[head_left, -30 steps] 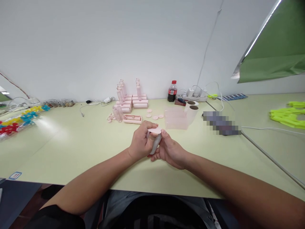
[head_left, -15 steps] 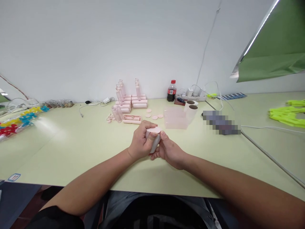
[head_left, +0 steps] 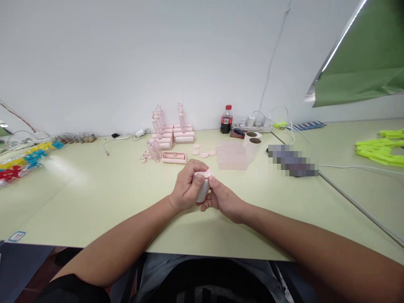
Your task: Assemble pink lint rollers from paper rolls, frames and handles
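Observation:
A white roll with a pink round cap [head_left: 203,192] stands between my two hands above the table [head_left: 126,193]. My left hand [head_left: 187,187] is wrapped round its left side, with the thumb near the cap. From the right, my right hand [head_left: 224,200] grips it, thumb by the cap's edge and fingers low down. Beyond my hands lie several pink discs [head_left: 204,155] and an open pink case [head_left: 174,158]. Clear cylinders [head_left: 154,150] stand left of that case.
Pink cases with upright clear tubes [head_left: 181,120] stand by the wall. Stacked pale pink sheets [head_left: 232,156], two white rolls [head_left: 253,147], a cola bottle [head_left: 226,120] and a power strip [head_left: 252,128] are at the back right. Coloured pieces [head_left: 31,158] lie at left; neon-green ones [head_left: 378,149] at right.
The pink cap in my hands is tilted a little differently and more of the roll's side shows. Both hands have barely moved, and the view has shifted slightly.

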Action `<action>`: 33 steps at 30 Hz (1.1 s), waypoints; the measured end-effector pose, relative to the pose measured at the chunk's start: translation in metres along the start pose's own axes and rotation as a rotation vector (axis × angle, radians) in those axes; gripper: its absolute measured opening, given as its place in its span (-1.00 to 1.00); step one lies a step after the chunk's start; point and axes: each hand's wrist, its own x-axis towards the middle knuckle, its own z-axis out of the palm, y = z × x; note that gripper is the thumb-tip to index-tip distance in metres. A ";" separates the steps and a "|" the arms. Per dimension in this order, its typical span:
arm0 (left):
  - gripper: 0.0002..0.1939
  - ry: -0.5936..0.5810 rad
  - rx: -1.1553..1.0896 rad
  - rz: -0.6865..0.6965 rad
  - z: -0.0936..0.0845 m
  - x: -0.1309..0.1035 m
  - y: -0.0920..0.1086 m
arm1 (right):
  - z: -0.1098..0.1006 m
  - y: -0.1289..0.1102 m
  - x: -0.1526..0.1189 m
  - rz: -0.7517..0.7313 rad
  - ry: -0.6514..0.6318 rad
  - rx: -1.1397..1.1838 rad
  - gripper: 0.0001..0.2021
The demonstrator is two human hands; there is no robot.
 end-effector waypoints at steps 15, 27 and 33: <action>-0.72 -0.068 0.017 -0.036 -0.002 0.000 0.002 | -0.009 0.004 0.002 0.032 -0.035 0.061 -0.36; -0.71 -0.079 0.040 -0.055 -0.002 -0.001 0.000 | -0.010 0.004 0.003 0.038 -0.055 0.085 -0.41; -0.69 -0.124 0.041 -0.046 -0.001 0.000 0.001 | -0.011 0.001 0.002 0.022 -0.042 0.116 -0.44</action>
